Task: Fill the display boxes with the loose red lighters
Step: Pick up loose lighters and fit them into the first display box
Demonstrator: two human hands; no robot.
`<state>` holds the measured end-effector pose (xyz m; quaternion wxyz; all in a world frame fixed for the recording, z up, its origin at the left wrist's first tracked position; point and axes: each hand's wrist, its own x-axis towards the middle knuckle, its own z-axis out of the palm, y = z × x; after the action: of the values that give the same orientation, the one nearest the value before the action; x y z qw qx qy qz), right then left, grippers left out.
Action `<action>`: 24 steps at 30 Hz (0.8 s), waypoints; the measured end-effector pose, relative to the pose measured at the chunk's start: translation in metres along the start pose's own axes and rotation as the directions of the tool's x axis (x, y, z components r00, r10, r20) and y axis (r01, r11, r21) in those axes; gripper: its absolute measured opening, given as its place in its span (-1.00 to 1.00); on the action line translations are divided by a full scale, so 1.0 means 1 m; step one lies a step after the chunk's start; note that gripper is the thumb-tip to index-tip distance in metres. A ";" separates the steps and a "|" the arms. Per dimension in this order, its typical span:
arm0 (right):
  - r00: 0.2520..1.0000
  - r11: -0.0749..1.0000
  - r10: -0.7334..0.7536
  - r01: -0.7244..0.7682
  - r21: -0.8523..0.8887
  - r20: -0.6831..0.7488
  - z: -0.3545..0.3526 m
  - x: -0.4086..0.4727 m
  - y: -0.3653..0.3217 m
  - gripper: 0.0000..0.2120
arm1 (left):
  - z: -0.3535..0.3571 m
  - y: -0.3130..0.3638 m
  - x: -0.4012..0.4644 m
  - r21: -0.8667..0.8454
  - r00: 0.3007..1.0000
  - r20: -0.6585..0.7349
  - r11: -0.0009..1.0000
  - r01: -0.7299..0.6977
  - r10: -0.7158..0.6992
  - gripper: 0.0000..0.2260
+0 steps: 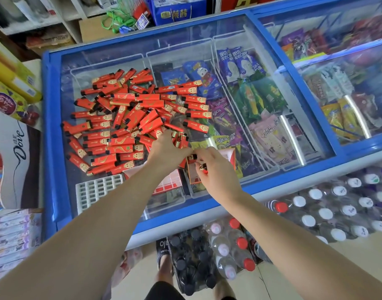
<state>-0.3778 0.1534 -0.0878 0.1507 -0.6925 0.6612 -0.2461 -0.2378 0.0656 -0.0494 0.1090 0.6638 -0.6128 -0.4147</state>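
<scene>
While the loose red lighters (129,118) sprawl across the freezer lid (55,148) pointing every which way, the left hand (167,148) grips a small bunch standing upright. Further right, the right hand (216,169) pinches one lighter (203,168) cap-up over the display box (211,167).

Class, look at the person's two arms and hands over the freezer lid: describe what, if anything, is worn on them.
Both forearms are bare up to the picture's edge: no sleeves show. The left hand and right hand wear no gloves, and no watch, bracelet or ring is visible on either.
</scene>
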 end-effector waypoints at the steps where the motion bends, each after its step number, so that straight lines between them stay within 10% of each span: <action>1: 0.996 0.994 0.082 -0.080 0.070 -0.032 -0.004 0.001 -0.003 -0.84 | 0.000 0.000 0.000 -0.003 1.000 0.008 1.000 -0.004 0.004 -0.68; 7: 0.862 0.576 0.500 -0.403 0.711 0.083 -0.024 0.007 -0.005 -0.83 | 0.001 -0.003 -0.001 -0.006 0.999 0.039 1.000 -0.022 0.022 -0.66; 15: 0.985 0.974 0.129 -0.104 0.202 -0.114 -0.029 -0.009 0.019 -0.78 | 0.002 -0.002 -0.002 0.001 0.999 0.032 1.000 -0.012 0.012 -0.68; 24: 0.995 0.996 -0.091 0.090 -0.027 -0.043 -0.013 -0.002 0.012 -0.87 | 0.003 -0.004 -0.003 0.004 0.998 0.012 0.998 -0.056 0.056 -0.67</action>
<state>-0.3950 0.1562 -0.0840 0.1163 -0.7178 0.6354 -0.2598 -0.2369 0.0700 -0.0531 0.1156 0.6441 -0.6326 -0.4141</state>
